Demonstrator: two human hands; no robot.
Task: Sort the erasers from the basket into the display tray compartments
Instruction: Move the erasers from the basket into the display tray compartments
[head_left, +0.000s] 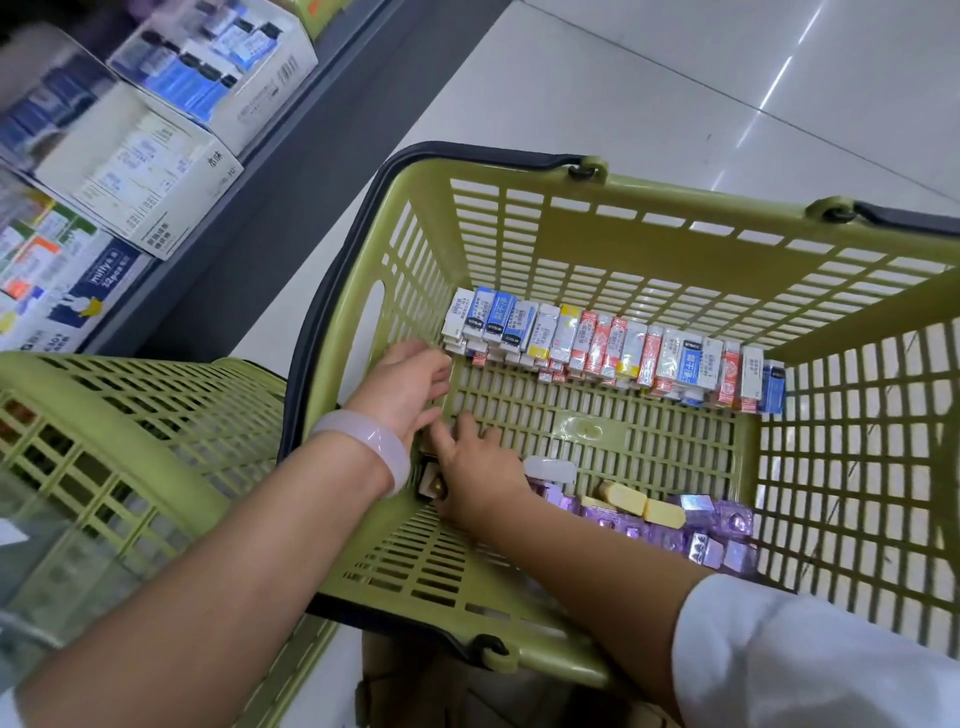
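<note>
Both hands down in the green basket (597, 218): left hand (410, 387) grip loose, holding nothing; right hand (475, 460) grip, can't tell.

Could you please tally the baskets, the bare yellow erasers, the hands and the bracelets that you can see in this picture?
Green baskets: 2, one holding erasers and one beside it
Bare yellow erasers: 2
Hands: 2, left hand and right hand
Bracelets: 1
Total: 7

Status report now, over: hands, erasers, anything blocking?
Both hands inside green basket, grip unclear. Erasers lined along far wall. No tray visible.
</note>
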